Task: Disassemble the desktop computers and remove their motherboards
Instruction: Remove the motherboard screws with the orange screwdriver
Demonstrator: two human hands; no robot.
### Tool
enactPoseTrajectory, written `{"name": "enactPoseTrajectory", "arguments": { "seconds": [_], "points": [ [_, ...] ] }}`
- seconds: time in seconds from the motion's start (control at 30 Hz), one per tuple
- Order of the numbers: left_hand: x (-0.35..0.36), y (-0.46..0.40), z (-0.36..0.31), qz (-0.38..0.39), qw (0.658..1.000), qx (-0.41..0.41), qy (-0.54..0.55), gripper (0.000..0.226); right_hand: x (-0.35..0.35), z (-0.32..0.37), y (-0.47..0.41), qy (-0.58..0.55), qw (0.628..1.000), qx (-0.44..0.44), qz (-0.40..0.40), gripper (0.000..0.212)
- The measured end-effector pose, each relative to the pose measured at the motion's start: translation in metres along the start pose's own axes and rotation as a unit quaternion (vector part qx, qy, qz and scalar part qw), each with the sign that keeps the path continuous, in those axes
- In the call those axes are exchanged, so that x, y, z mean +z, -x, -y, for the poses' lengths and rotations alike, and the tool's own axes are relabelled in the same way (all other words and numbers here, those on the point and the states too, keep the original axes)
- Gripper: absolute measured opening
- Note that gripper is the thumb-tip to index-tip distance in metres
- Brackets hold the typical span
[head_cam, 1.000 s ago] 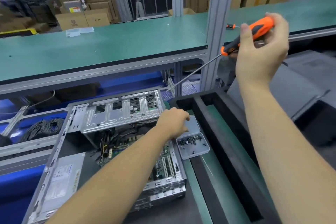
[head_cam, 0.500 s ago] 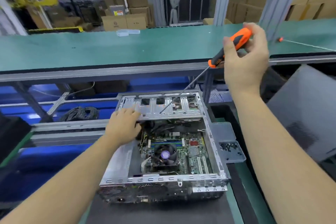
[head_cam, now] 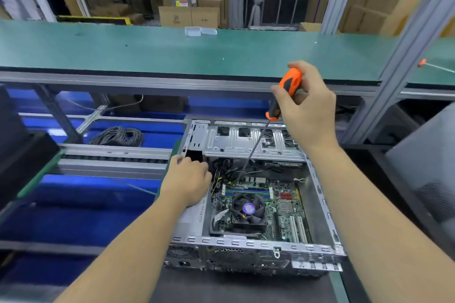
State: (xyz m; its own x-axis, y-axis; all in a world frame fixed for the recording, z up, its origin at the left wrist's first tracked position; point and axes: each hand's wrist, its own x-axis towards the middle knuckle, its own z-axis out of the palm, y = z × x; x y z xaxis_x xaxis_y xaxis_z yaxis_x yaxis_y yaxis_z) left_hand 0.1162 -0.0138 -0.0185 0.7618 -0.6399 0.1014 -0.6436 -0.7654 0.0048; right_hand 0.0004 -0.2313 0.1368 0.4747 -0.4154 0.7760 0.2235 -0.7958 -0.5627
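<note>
The open computer case (head_cam: 256,194) lies right below me on the dark mat, its motherboard (head_cam: 278,206) still seated inside with the CPU fan (head_cam: 248,209) at its middle. A silver drive cage (head_cam: 246,141) spans the far end. My left hand (head_cam: 187,179) rests on the case's left side, fingers curled at the edge by the cables. My right hand (head_cam: 305,108) grips the orange screwdriver (head_cam: 285,93) above, its long shaft slanting down into the case. A coil of cable (head_cam: 118,136) lies in the blue bin (head_cam: 157,130) to the left.
</note>
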Motion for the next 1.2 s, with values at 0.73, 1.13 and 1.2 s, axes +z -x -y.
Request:
{"name": "enactPoseTrajectory", "arguments": {
  "seconds": [0.73,1.13,1.2],
  "points": [
    [0.008,-0.002,0.003,-0.048,0.999,0.003,0.009,0.034,-0.025,-0.033,0.008,0.079,0.995,-0.001,0.059,0.04],
    [0.009,-0.001,0.003,-0.064,0.998,-0.001,0.021,0.035,-0.034,-0.039,0.015,0.081,0.995,0.017,0.061,0.041],
    [0.01,-0.001,0.002,-0.064,0.998,-0.002,0.022,0.035,-0.032,-0.04,0.02,0.086,0.994,0.021,0.062,0.041]
  ]
}}
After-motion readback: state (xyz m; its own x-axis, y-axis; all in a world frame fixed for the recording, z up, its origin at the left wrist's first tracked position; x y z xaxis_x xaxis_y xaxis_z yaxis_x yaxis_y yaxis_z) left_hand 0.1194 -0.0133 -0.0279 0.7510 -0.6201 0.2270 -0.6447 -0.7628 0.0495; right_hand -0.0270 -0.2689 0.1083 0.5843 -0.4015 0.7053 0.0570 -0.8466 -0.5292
